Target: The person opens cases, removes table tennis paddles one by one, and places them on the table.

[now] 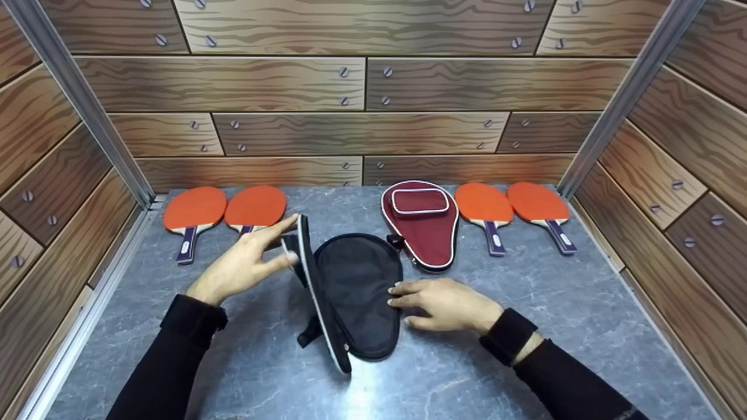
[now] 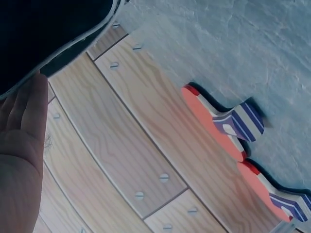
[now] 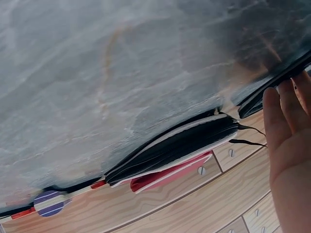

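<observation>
A black paddle-shaped table tennis bat case lies unzipped at the middle of the table, its lining showing. Its upper flap stands nearly on edge, tilted to the left, with a pale zip along the rim. My left hand has its fingers stretched against the flap's outer side near the far end. In the left wrist view those straight fingers lie under the flap's rim. My right hand touches the right edge of the bottom half with extended fingertips, also seen at the edge in the right wrist view.
A maroon bat case with white piping lies behind, right of centre. Two orange-red bats lie at the back left, two more bats at the back right. Wood-patterned walls enclose the back and sides.
</observation>
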A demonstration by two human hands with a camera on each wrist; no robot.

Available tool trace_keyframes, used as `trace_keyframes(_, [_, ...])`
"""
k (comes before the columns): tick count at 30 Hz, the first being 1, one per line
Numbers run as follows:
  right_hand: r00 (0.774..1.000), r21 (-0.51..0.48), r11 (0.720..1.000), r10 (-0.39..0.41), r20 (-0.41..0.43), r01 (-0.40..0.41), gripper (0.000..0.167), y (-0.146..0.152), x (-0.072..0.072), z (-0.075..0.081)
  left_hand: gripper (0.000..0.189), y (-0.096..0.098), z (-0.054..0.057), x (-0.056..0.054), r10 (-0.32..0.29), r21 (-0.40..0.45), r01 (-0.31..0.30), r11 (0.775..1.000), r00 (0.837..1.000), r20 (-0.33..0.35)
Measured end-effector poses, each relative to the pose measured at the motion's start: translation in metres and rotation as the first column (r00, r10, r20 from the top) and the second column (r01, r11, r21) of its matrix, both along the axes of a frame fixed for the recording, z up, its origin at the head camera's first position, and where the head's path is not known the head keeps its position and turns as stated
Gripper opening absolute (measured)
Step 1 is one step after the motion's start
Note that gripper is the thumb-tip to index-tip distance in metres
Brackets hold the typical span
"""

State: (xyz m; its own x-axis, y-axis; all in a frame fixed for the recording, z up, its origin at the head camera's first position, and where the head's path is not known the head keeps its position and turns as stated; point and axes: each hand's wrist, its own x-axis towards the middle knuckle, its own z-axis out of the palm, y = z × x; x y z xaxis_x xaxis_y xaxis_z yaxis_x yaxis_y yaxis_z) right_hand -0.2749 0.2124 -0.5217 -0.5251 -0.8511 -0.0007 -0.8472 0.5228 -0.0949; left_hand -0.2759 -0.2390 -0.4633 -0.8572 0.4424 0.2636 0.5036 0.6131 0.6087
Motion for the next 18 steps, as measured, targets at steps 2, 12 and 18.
trace_keyframes(2, [1.0,-0.002,1.0,0.001,-0.003,-0.001,0.048,-0.003,0.0,-0.001,0.094,0.003,-0.002,0.001,-0.012,-0.019,0.012,1.0,1.0,0.003])
trace_keyframes(12, [1.0,0.02,1.0,0.002,-0.008,-0.001,0.048,-0.017,0.003,0.002,0.1,0.029,-0.008,-0.004,0.018,-0.093,-0.028,0.995,0.994,-0.105])
trace_keyframes(18, [0.999,0.026,0.999,0.024,-0.035,-0.023,0.049,-0.026,0.003,0.004,0.09,0.044,-0.01,-0.011,0.046,-0.09,-0.058,0.994,0.991,-0.125])
